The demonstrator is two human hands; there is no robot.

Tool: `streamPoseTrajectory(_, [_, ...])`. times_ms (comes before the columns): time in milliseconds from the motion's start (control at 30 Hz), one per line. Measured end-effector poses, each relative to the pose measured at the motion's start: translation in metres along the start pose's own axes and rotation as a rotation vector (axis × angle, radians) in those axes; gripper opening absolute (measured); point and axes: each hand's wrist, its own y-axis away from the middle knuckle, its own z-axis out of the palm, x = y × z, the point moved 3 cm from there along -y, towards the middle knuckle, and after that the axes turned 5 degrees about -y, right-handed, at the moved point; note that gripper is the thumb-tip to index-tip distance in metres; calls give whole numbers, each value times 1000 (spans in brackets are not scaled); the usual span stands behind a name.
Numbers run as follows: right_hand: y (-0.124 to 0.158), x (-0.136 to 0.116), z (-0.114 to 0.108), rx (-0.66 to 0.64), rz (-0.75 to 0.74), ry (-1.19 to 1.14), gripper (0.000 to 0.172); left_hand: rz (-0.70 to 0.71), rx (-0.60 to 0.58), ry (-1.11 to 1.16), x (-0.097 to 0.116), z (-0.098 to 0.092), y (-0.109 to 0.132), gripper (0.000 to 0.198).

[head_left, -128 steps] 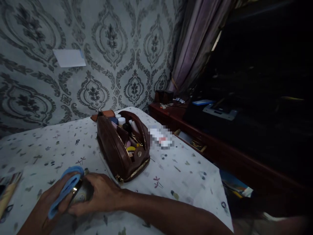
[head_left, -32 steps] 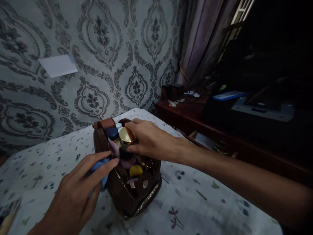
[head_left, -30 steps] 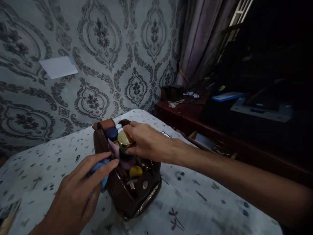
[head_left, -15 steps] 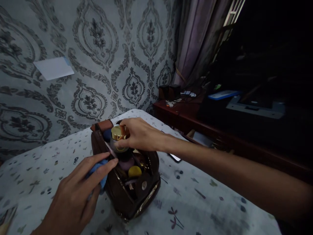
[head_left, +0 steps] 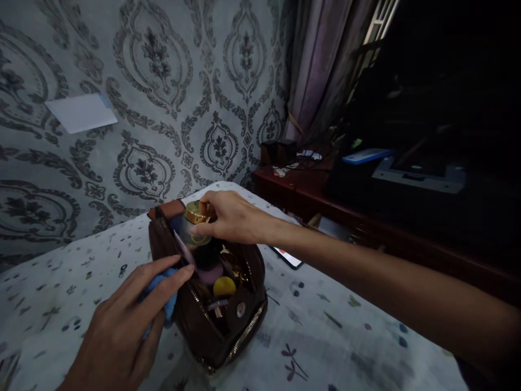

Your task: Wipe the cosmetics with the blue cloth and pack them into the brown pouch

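Observation:
A brown leather pouch [head_left: 207, 326] stands open on the flower-print cloth [head_left: 317, 336], packed with small bottles and jars. My right hand [head_left: 228, 220] grips a gold-capped bottle [head_left: 194, 217] at the far end of the pouch's opening, tilted toward the left. My left hand [head_left: 130, 315] rests against the pouch's near left side, fingers curled over a blue cloth [head_left: 160, 293] and fingertips touching the rim. A yellow round lid [head_left: 224, 286] and a pink item show inside the pouch.
A phone [head_left: 288, 257] lies on the cloth just right of the pouch. Behind to the right runs a dark wooden cabinet [head_left: 325, 201] with small items, a curtain [head_left: 321, 70] above. Patterned wallpaper with a white paper [head_left: 79, 112] backs the table.
My right hand brought the gold-capped bottle from the near table to the pouch and has lifted and tilted it toward the far end. My left hand, holding the blue cloth, moved against the pouch.

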Motion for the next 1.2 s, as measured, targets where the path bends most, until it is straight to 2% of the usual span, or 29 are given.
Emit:
streamPoseTrajectory(133, [2,-7,6,-71,-16,131,27,-5,7,13,0,0,0,50])
streamPoseTrajectory(300, [-7,-5,9,-130,44,42,31,-14,18,17,0,0,1,50])
streamPoseTrajectory(533, [-12,1,0,66,34,-48,27,10,43,10,-2,-1,0,48])
streamPoseTrajectory(633, [-11,1,-7,94,15,-46,25,29,50,12,-3,-1,-1,48])
streamPoseTrajectory(900, [13,-3,-5,-58,-76,52,30,-29,9,14,3,-3,-2,47])
streamPoseTrajectory(1033, [19,-7,-2,-122,-100,107,27,-58,-12,61,2,-6,-2,45])
streamPoseTrajectory(1100, [18,-8,-2,-127,-81,105,27,-97,-37,95,-5,-8,-10,41])
streamPoseTrajectory(1200, [15,-7,-2,-114,-59,88,30,-157,-89,42,-21,-11,-34,40])
